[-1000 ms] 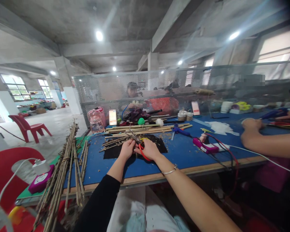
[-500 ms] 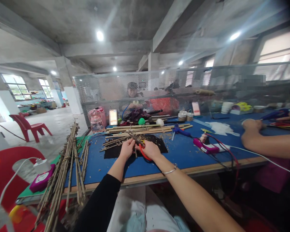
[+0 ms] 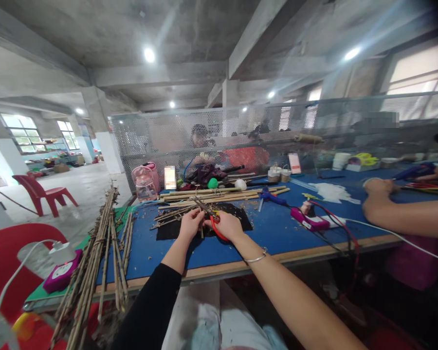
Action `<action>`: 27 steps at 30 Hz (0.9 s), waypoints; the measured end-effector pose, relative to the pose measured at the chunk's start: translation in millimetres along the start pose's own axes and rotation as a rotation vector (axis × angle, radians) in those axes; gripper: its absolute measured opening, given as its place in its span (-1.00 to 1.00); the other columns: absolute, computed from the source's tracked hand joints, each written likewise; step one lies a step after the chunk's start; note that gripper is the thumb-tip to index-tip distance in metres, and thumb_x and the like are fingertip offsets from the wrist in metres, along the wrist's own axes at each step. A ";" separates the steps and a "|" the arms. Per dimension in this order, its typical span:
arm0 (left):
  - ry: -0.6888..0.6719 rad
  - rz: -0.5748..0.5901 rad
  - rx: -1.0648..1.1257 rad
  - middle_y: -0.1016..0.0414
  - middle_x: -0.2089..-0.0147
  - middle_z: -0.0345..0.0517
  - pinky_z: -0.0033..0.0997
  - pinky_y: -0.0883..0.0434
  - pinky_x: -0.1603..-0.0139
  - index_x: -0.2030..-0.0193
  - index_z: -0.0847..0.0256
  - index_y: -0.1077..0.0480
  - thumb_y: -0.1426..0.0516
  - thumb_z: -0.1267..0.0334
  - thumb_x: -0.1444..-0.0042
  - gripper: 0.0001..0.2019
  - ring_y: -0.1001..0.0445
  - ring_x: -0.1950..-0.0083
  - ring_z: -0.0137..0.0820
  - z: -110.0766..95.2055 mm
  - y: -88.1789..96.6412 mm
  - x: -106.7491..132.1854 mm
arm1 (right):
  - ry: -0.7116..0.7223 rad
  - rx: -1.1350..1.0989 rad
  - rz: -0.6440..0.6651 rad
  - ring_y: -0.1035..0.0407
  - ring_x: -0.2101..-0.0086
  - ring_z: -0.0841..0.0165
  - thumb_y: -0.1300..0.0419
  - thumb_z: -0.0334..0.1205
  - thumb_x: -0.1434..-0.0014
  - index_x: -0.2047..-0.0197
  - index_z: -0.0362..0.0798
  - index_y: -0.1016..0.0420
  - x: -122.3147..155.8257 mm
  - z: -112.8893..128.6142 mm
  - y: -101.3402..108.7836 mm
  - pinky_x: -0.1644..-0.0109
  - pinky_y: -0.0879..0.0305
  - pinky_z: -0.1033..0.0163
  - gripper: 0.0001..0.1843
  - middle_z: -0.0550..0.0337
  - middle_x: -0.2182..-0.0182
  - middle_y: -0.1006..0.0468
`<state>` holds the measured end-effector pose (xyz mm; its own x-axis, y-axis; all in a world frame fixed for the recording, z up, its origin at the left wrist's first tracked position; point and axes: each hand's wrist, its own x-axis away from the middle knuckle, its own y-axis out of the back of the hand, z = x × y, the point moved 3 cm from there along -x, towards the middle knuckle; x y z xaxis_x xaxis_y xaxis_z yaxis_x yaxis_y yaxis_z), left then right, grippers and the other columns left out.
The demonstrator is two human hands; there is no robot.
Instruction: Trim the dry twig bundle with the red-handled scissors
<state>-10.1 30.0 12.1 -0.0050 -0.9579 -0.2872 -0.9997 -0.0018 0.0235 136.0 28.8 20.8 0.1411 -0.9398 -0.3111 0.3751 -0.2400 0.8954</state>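
My right hand (image 3: 228, 225) is closed around scissors (image 3: 214, 224) with orange-red handles, their blades pointing away and to the left. Close beside it, my left hand (image 3: 190, 226) is closed in a pinch on a short thin stick (image 3: 202, 232), whose end shows below the fingers. Both hands hover over a black cloth (image 3: 168, 233) strewn with small plant scraps. Several thin sticks (image 3: 164, 219) lie across the cloth to the left. Whether the blades touch the stick is hidden by the fingers.
Long twigs (image 3: 95, 253) overhang the table's left edge. Bamboo poles (image 3: 237, 194) lie behind my hands. To the right are a blue glue gun (image 3: 273, 198), a purple power strip (image 3: 310, 221) with cables, and a co-worker's arm (image 3: 405, 214). A perforated metal screen (image 3: 153, 133) stands behind.
My left hand has shifted very slightly left and the stick end below it has moved a little. The scissors stay in my right hand. The whole view has drifted slightly.
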 end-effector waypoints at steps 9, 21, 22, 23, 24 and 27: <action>0.037 -0.043 -0.050 -0.34 0.59 -0.24 -0.61 -0.11 0.70 0.26 0.34 -0.43 -0.17 0.08 0.13 -0.63 -0.15 0.67 -0.61 0.3 0.5 1.5 | 0.074 -0.020 -0.033 -0.36 0.19 0.21 -0.03 0.35 0.11 0.15 -0.09 -0.30 2.3 4.8 0.6 0.19 -0.19 0.23 -0.31 0.00 0.23 -0.46; 0.012 -0.042 -0.117 -0.32 0.63 -0.26 -0.62 -0.07 0.70 0.20 0.32 -0.45 -0.14 0.11 0.09 -0.64 -0.14 0.67 -0.60 2.1 4.5 1.1 | -0.012 -0.021 0.080 -0.41 0.24 0.21 -0.01 0.32 0.06 0.22 -0.02 -0.41 -0.4 0.3 -1.4 0.25 -0.22 0.26 -0.40 0.02 0.27 -0.52; 0.021 -0.041 -0.123 -0.31 0.63 -0.26 -0.62 -0.07 0.70 0.19 0.31 -0.44 -0.14 0.11 0.09 -0.63 -0.15 0.68 -0.59 2.3 4.4 1.2 | -0.022 -0.018 0.089 -0.41 0.24 0.20 0.00 0.32 0.06 0.22 -0.02 -0.42 -0.9 -0.1 -1.6 0.25 -0.22 0.26 -0.39 0.02 0.28 -0.52; 0.027 -0.036 -0.127 -0.31 0.64 -0.25 -0.61 -0.08 0.71 0.17 0.31 -0.43 -0.13 0.10 0.08 -0.63 -0.16 0.68 -0.58 2.5 4.2 1.3 | -0.031 -0.015 0.095 -0.41 0.25 0.20 0.01 0.33 0.06 0.22 -0.03 -0.43 -1.4 -0.3 -1.7 0.25 -0.22 0.25 -0.39 0.01 0.28 -0.53; 0.030 -0.027 -0.130 -0.30 0.64 -0.25 -0.61 -0.08 0.71 0.16 0.31 -0.43 -0.13 0.09 0.08 -0.62 -0.18 0.68 -0.57 2.6 3.9 1.5 | -0.036 -0.011 0.095 -0.42 0.26 0.20 0.02 0.34 0.06 0.23 -0.03 -0.43 -1.7 -0.5 -1.8 0.26 -0.23 0.25 -0.38 0.01 0.29 -0.53; 0.042 -0.002 -0.113 -0.29 0.65 -0.25 -0.61 -0.09 0.72 0.16 0.30 -0.43 -0.12 0.07 0.06 -0.62 -0.21 0.67 -0.56 2.5 2.7 2.0 | -0.032 0.009 0.054 -0.42 0.29 0.20 0.06 0.37 0.06 0.25 -0.03 -0.44 -1.4 -0.1 0.1 0.28 -0.23 0.26 -0.35 0.00 0.32 -0.54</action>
<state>-12.9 28.8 9.2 0.0006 -0.9690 -0.2472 -0.9907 -0.0342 0.1317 135.9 30.1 21.4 0.1318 -0.9586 -0.2525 0.3592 -0.1912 0.9135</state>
